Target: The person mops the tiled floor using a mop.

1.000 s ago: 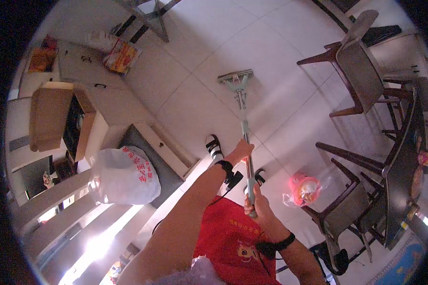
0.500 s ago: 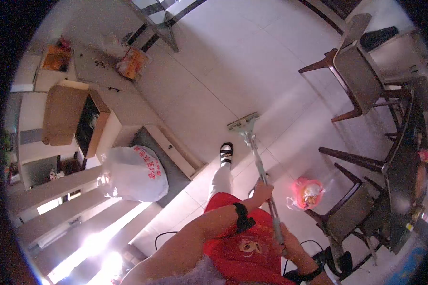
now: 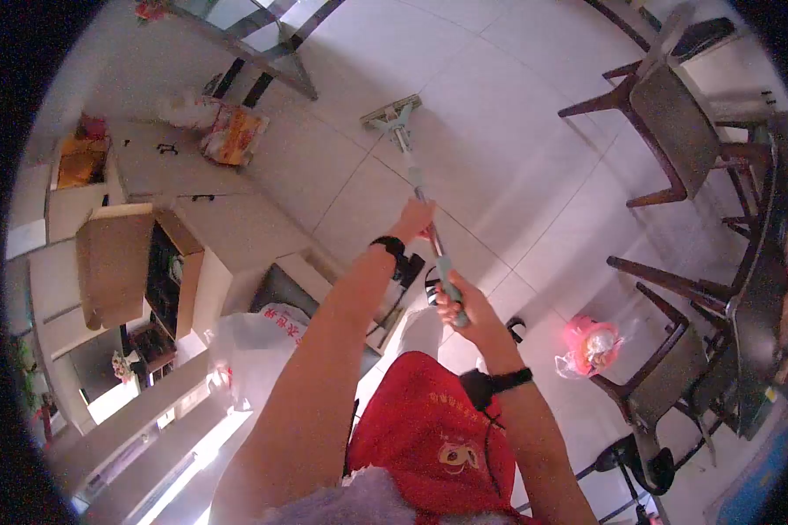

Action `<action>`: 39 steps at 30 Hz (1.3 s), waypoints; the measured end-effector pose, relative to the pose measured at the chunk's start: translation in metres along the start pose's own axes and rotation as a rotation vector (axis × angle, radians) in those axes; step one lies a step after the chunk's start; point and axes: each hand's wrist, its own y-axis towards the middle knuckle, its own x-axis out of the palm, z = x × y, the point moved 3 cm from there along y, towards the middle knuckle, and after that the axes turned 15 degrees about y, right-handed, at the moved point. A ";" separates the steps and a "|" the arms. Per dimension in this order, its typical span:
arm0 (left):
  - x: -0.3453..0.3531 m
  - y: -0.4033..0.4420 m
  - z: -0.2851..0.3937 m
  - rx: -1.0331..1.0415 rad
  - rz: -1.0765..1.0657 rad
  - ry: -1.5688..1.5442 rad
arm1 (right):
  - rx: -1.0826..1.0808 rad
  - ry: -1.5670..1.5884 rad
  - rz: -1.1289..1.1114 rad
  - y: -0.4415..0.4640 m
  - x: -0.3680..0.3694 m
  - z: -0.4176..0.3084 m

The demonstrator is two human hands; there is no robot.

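A mop with a flat green-grey head (image 3: 392, 114) rests on the tiled floor, its pole slanting down toward me. My left hand (image 3: 414, 219) is wrapped round the metal pole at mid-length, a black band on its wrist. Lower down, my right hand (image 3: 464, 306) grips the green handle end, and that wrist also wears a black band. Beneath my arms hangs a red apron (image 3: 411, 420) with a printed face. My sandalled feet show in part beside the pole.
Dark wooden chairs (image 3: 674, 114) and a dark table (image 3: 762, 324) stand at the right. A pink bag (image 3: 591, 346) lies on the floor near them. Left are cabinets (image 3: 228, 210), an open cardboard box (image 3: 118, 267), and a white plastic bag (image 3: 258, 354).
From half a second ago, the mop head has moved away from me and left. Both hands have moved forward, still round the pole. The view has shifted too.
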 end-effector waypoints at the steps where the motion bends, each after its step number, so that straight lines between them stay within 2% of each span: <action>1: 0.006 0.024 -0.024 0.421 0.006 0.531 | -0.021 -0.043 0.028 0.011 0.002 0.005; 3: 0.018 0.042 -0.048 0.610 -0.162 0.768 | -0.061 -0.129 0.085 0.029 0.006 0.013; 5: 0.024 0.048 -0.069 0.103 -0.474 0.190 | -0.079 -0.128 0.146 0.035 0.005 0.019; 7: 0.054 0.046 -0.068 0.445 -0.340 0.735 | -0.108 -0.197 0.179 0.025 0.000 0.026; 9: 0.106 0.044 -0.106 0.637 -0.199 0.987 | -0.097 -0.228 0.272 0.010 -0.014 0.037; 13: 0.063 -0.026 -0.038 0.327 -0.367 0.521 | -0.121 -0.132 0.335 -0.026 -0.020 0.051; 16: 0.072 -0.068 -0.003 0.019 -0.467 0.242 | -0.121 -0.143 0.327 -0.059 -0.047 0.054; 17: 0.088 -0.080 0.000 -0.226 -0.579 0.102 | -0.131 -0.172 0.342 -0.077 -0.054 0.054; 19: 0.117 -0.095 0.020 0.411 -0.399 0.540 | -0.146 -0.209 0.348 -0.113 -0.075 0.051; 21: 0.154 -0.124 0.042 0.748 -0.329 0.683 | -0.147 -0.229 0.342 -0.157 -0.107 0.045; 22: 0.172 -0.139 0.055 0.767 -0.365 0.622 | -0.244 -0.397 0.250 -0.179 -0.126 0.040; 24: 0.209 -0.168 0.086 0.879 -0.226 0.686 | -0.374 -0.640 0.140 -0.225 -0.158 0.033; 25: 0.236 -0.179 0.102 0.829 -0.144 0.679 | -0.409 -0.715 0.127 -0.249 -0.169 0.031; 26: 0.265 -0.189 0.115 0.778 -0.065 0.668 | -0.381 -0.698 0.193 -0.282 -0.164 0.032; 28: 0.303 -0.224 0.167 0.678 -0.097 0.677 | -0.332 -0.722 0.323 -0.334 -0.201 0.030; 29: 0.348 -0.240 0.175 0.709 -0.016 0.610 | -0.317 -0.756 0.389 -0.362 -0.244 0.031; 30: 0.364 -0.266 0.214 0.569 -0.136 0.768 | -0.282 -0.620 0.453 -0.385 -0.256 0.036; 31: 0.425 -0.278 0.214 0.587 -0.076 0.647 | -0.256 -0.480 0.521 -0.409 -0.265 0.040; 32: 0.388 -0.312 0.258 0.586 -0.136 0.674 | -0.206 -0.169 0.576 -0.443 -0.246 0.048; 33: 0.456 -0.325 0.253 0.598 -0.137 0.613 | -0.160 -0.176 0.647 -0.470 -0.240 0.054; 34: 0.430 -0.350 0.279 0.676 -0.238 0.538 | -0.113 -0.187 0.718 -0.493 -0.239 0.058; 36: 0.416 -0.384 0.312 0.624 -0.319 0.446 | -0.112 -0.137 0.708 -0.522 -0.238 0.071; 38: 0.430 -0.410 0.310 0.762 -0.207 0.186 | -0.100 -0.083 0.655 -0.541 -0.240 0.084; 39: 0.437 -0.411 0.307 0.769 -0.197 0.181 | -0.087 -0.053 0.608 -0.549 -0.241 0.089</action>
